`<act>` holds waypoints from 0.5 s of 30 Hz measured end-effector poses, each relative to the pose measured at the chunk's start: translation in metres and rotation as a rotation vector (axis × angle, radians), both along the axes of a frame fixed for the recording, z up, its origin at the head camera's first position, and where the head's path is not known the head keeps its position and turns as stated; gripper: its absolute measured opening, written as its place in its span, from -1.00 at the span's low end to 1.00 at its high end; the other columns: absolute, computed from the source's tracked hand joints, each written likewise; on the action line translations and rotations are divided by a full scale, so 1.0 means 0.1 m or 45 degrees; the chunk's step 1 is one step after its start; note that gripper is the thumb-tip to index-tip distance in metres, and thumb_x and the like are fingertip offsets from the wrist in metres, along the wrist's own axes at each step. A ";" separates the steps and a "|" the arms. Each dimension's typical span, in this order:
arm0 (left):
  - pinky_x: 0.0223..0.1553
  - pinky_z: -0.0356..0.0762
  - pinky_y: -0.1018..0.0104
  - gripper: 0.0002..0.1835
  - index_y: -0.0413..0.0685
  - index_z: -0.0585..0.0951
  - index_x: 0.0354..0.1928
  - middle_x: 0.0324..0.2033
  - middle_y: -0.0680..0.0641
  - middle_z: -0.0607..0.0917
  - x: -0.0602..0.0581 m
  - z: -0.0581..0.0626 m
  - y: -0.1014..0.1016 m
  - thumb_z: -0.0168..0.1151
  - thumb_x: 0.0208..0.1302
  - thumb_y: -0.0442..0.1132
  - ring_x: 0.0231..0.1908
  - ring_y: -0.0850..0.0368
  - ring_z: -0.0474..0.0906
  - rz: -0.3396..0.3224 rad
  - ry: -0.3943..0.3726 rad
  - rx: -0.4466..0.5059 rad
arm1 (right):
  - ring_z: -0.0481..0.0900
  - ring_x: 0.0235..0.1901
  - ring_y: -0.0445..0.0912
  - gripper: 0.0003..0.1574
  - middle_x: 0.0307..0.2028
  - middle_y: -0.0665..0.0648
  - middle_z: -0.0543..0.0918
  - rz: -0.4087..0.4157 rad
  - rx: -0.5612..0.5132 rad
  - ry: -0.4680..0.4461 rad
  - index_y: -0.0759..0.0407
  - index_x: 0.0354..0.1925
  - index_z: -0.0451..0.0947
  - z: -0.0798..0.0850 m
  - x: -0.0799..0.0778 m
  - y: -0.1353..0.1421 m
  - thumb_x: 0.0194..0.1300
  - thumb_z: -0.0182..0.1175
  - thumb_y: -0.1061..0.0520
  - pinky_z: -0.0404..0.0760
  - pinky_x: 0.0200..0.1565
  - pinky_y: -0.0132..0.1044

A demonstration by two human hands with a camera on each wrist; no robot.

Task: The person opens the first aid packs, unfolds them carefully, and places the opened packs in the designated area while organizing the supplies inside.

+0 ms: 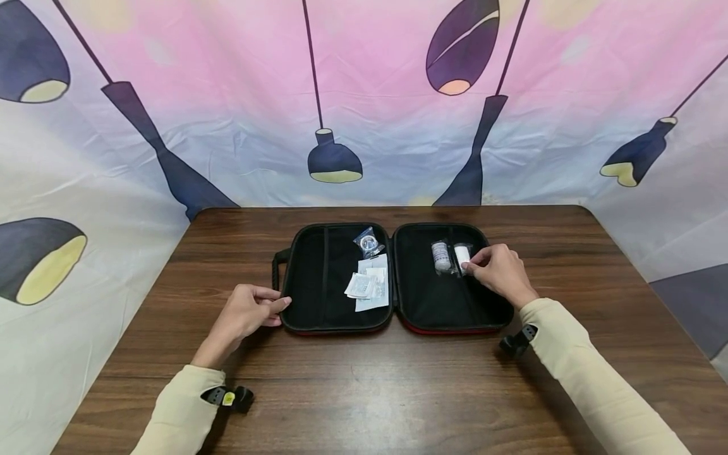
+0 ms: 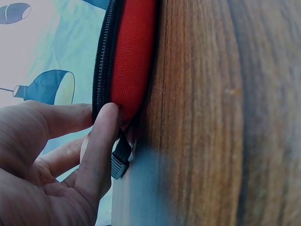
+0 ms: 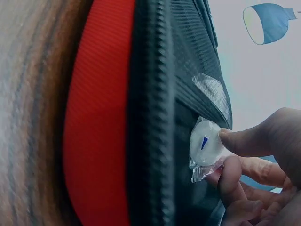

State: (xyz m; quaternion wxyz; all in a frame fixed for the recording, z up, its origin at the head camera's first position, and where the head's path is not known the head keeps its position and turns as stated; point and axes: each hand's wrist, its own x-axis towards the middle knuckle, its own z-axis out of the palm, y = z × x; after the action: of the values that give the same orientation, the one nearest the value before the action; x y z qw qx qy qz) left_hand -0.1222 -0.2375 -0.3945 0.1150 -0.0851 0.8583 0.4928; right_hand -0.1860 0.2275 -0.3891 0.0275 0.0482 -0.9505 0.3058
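Observation:
A red zippered case (image 1: 304, 322) with a black lining lies unfolded on the table. My left hand (image 1: 244, 313) pinches the left half's near corner, its thumb against the red side (image 2: 134, 61) and its index finger by the zipper. Over the right half, my right hand (image 1: 500, 272) pinches a small white roll (image 3: 207, 141) in clear wrap between thumb and fingers. Just left of it, a second wrapped bandage roll (image 1: 440, 257) lies in the case. The left half holds flat white packets (image 1: 372, 287) and a clear-wrapped round item (image 1: 368, 242).
The brown wooden table (image 1: 364, 392) extends on all sides of the case. A black carry handle (image 1: 277, 268) sticks out on the case's left. Behind the table hangs a cloth (image 1: 256, 76) printed with lamps.

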 end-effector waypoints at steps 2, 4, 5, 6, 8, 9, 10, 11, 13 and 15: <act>-0.31 0.74 0.28 -0.49 -0.49 0.56 0.17 -0.06 -0.36 0.71 0.00 0.00 0.00 0.35 0.38 -0.18 -0.41 0.10 0.75 -0.003 0.000 0.000 | 0.59 -0.49 -0.04 -0.72 -0.48 0.11 0.71 0.004 -0.005 -0.003 0.26 -0.30 0.75 0.00 0.00 -0.01 0.29 0.39 0.03 0.53 -0.38 -0.13; -0.31 0.74 0.28 -0.49 -0.49 0.56 0.17 -0.05 -0.36 0.70 0.00 0.00 0.00 0.35 0.39 -0.18 -0.41 0.11 0.75 -0.005 0.000 -0.002 | 0.59 -0.50 -0.06 -0.73 -0.49 0.10 0.70 0.010 -0.015 -0.013 0.27 -0.29 0.75 0.00 0.00 -0.01 0.30 0.38 0.04 0.53 -0.40 -0.14; -0.31 0.74 0.28 -0.49 -0.50 0.56 0.17 -0.05 -0.36 0.70 0.00 0.00 0.00 0.35 0.39 -0.18 -0.41 0.11 0.75 -0.005 0.000 -0.001 | 0.60 -0.51 -0.07 -0.72 -0.49 0.10 0.70 0.013 -0.023 -0.022 0.28 -0.28 0.75 0.00 -0.01 -0.01 0.31 0.38 0.05 0.54 -0.42 -0.16; -0.31 0.74 0.29 -0.49 -0.50 0.56 0.17 -0.06 -0.36 0.70 0.00 0.00 0.00 0.35 0.39 -0.18 -0.41 0.11 0.75 -0.006 0.002 -0.001 | 0.60 -0.53 -0.07 -0.72 -0.50 0.10 0.70 0.016 -0.031 -0.035 0.29 -0.27 0.75 0.00 -0.01 -0.01 0.32 0.37 0.05 0.54 -0.43 -0.17; -0.32 0.74 0.29 -0.50 -0.50 0.56 0.17 -0.08 -0.34 0.71 -0.01 0.00 0.00 0.35 0.39 -0.19 -0.42 0.11 0.75 -0.005 0.003 -0.001 | 0.62 -0.54 -0.09 -0.70 -0.51 0.11 0.70 0.020 -0.048 -0.069 0.31 -0.25 0.75 0.02 -0.02 0.00 0.36 0.34 0.05 0.54 -0.46 -0.21; -0.32 0.74 0.29 -0.50 -0.50 0.56 0.17 -0.09 -0.33 0.72 -0.01 0.00 0.00 0.35 0.38 -0.19 -0.42 0.12 0.75 -0.004 0.002 -0.001 | 0.63 -0.55 -0.09 -0.70 -0.51 0.11 0.71 0.022 -0.059 -0.088 0.32 -0.24 0.74 0.02 -0.03 0.00 0.37 0.33 0.06 0.55 -0.48 -0.22; -0.33 0.73 0.30 -0.50 -0.50 0.56 0.17 -0.10 -0.32 0.72 0.00 0.00 0.00 0.35 0.38 -0.19 -0.43 0.12 0.74 -0.003 0.001 0.000 | 0.65 -0.56 -0.09 -0.69 -0.50 0.12 0.72 0.019 -0.071 -0.106 0.33 -0.22 0.73 0.03 -0.04 0.00 0.38 0.32 0.05 0.56 -0.49 -0.23; -0.33 0.73 0.30 -0.50 -0.50 0.56 0.16 -0.11 -0.31 0.73 0.00 0.00 0.00 0.35 0.38 -0.19 -0.43 0.12 0.74 -0.002 0.000 0.001 | 0.66 -0.55 -0.09 -0.69 -0.48 0.14 0.73 0.020 -0.082 -0.117 0.33 -0.19 0.73 0.03 -0.05 0.01 0.38 0.32 0.06 0.58 -0.48 -0.24; -0.33 0.73 0.30 -0.50 -0.50 0.56 0.16 -0.13 -0.31 0.73 0.00 0.00 0.00 0.35 0.38 -0.20 -0.43 0.12 0.74 0.000 -0.001 0.004 | 0.68 -0.53 -0.09 -0.68 -0.42 0.17 0.75 0.028 -0.107 -0.132 0.35 -0.13 0.71 0.04 -0.07 0.01 0.38 0.31 0.08 0.61 -0.47 -0.24; -0.33 0.73 0.30 -0.50 -0.50 0.56 0.16 -0.12 -0.31 0.73 0.00 0.00 0.00 0.35 0.38 -0.20 -0.43 0.12 0.74 0.000 0.001 0.006 | 0.69 -0.52 -0.09 -0.68 -0.36 0.21 0.77 0.032 -0.126 -0.140 0.35 -0.08 0.69 0.03 -0.09 0.00 0.37 0.32 0.10 0.62 -0.45 -0.25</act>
State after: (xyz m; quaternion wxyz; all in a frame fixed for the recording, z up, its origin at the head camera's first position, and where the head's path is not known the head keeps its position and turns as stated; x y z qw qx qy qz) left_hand -0.1226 -0.2378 -0.3946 0.1150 -0.0848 0.8571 0.4949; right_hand -0.1949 0.2276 -0.3860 -0.0261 0.0419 -0.9335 0.3551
